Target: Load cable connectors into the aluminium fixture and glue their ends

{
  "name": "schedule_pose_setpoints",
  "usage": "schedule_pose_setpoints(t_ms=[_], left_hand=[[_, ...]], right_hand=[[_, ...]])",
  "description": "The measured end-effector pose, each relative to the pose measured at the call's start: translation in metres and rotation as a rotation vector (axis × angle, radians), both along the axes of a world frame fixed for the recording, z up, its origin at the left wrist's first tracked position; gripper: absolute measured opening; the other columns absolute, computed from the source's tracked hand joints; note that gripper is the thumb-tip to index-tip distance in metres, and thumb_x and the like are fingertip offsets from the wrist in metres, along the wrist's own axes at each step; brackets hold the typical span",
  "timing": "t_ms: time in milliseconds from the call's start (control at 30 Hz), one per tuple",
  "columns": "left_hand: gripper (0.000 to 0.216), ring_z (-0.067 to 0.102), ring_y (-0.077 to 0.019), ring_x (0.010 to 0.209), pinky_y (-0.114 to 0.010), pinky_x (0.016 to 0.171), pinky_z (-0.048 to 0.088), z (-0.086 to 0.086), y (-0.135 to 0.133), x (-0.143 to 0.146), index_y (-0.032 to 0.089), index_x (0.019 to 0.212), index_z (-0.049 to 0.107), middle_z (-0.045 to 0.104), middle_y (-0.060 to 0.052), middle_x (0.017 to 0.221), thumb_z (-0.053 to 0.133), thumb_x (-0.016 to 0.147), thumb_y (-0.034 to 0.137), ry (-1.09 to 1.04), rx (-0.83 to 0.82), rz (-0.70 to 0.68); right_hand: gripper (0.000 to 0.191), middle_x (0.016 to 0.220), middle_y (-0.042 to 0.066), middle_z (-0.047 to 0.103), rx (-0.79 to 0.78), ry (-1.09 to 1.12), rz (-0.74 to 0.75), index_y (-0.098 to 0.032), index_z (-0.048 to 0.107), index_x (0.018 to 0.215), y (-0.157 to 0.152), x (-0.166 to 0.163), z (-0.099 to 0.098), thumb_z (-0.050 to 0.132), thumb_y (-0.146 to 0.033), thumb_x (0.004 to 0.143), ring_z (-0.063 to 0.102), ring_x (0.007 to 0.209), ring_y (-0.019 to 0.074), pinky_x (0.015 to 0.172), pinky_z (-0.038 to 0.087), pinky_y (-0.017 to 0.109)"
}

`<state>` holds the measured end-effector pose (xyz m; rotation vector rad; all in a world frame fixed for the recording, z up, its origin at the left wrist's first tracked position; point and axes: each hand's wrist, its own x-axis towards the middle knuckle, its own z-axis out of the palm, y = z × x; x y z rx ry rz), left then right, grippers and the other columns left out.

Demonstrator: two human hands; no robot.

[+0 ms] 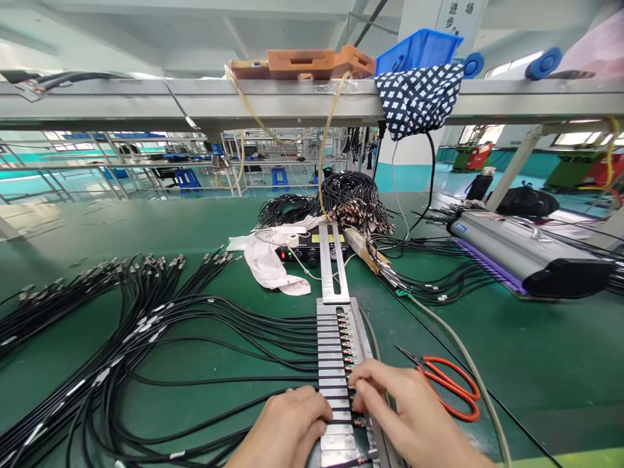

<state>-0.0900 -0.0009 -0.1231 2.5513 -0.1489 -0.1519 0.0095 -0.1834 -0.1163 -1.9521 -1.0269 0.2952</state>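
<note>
A slotted metal fixture (335,356) runs away from me down the bench. Several black cables (273,318) lie across its slots, their stripped ends with small connectors (347,338) lined up along the right side. My left hand (287,422) is at the fixture's left edge, fingers curled and closed on a black cable. On the other side, my right hand (409,409) has thumb and index finger pinched around the end of a cable at the slots; the fingers partly hide that end. Red-handled scissors (451,387) lie beside my right hand.
Cable bundles (136,325) spread over the left of the green bench (273,429). A dark control box (312,253), a white cloth (273,263) and a cable heap (351,198) are behind the fixture. A silver lamp unit (517,250) stands right. A shelf (195,97) crosses overhead.
</note>
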Motion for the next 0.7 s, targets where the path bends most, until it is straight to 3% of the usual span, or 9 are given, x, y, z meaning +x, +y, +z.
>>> schedule_pose_setpoints(t_ms=[167, 367, 533, 600, 700], left_hand=[[0.021, 0.06, -0.0144, 0.073, -0.02, 0.064, 0.04, 0.002, -0.001, 0.002, 0.02, 0.083, 0.064, 0.063, -0.001, 0.082, 0.046, 0.088, 0.009, -0.06, 0.135, -0.082], [0.019, 0.055, -0.0184, 0.075, -0.026, 0.067, 0.041, -0.006, -0.002, -0.001, 0.021, 0.091, 0.062, 0.063, -0.004, 0.089, 0.052, 0.082, 0.009, -0.063, 0.443, -0.182], [0.028, 0.056, -0.0235, 0.087, -0.033, 0.082, 0.044, -0.029, -0.019, -0.009, 0.015, 0.099, 0.062, 0.063, -0.009, 0.089, 0.041, 0.086, 0.002, -0.167, 0.516, -0.118], [0.034, 0.057, -0.0243, 0.088, -0.033, 0.083, 0.045, -0.029, -0.023, -0.01, 0.013, 0.104, 0.062, 0.064, -0.01, 0.091, 0.039, 0.084, -0.002, -0.054, 0.53, -0.116], [0.037, 0.059, -0.0248, 0.088, -0.032, 0.08, 0.047, -0.016, -0.018, -0.009, 0.014, 0.107, 0.061, 0.065, -0.01, 0.097, 0.039, 0.082, -0.003, 0.034, 0.495, -0.139]], right_hand=[[0.01, 0.072, 0.001, 0.062, -0.23, -0.235, 0.044, -0.021, 0.055, 0.077, 0.006, -0.002, -0.009, 0.055, -0.014, 0.084, 0.059, 0.068, 0.0179, 0.058, 0.04, 0.025], [0.023, 0.081, 0.001, 0.06, -0.397, -0.224, -0.051, -0.021, 0.051, 0.074, 0.011, 0.003, -0.021, 0.07, -0.008, 0.07, 0.056, 0.08, 0.0205, 0.065, 0.041, 0.027], [0.02, 0.087, 0.004, 0.062, -0.566, -0.237, 0.017, -0.019, 0.055, 0.075, 0.019, 0.008, -0.004, 0.075, -0.016, 0.074, 0.055, 0.086, 0.0224, 0.066, 0.038, 0.028], [0.02, 0.087, 0.004, 0.062, -0.634, -0.247, 0.053, -0.018, 0.056, 0.075, 0.023, 0.01, 0.004, 0.076, -0.02, 0.075, 0.054, 0.085, 0.0221, 0.065, 0.036, 0.028], [0.023, 0.085, 0.003, 0.062, -0.623, -0.233, 0.074, -0.018, 0.057, 0.075, 0.025, 0.013, 0.008, 0.08, -0.022, 0.072, 0.054, 0.081, 0.0199, 0.064, 0.034, 0.026]])
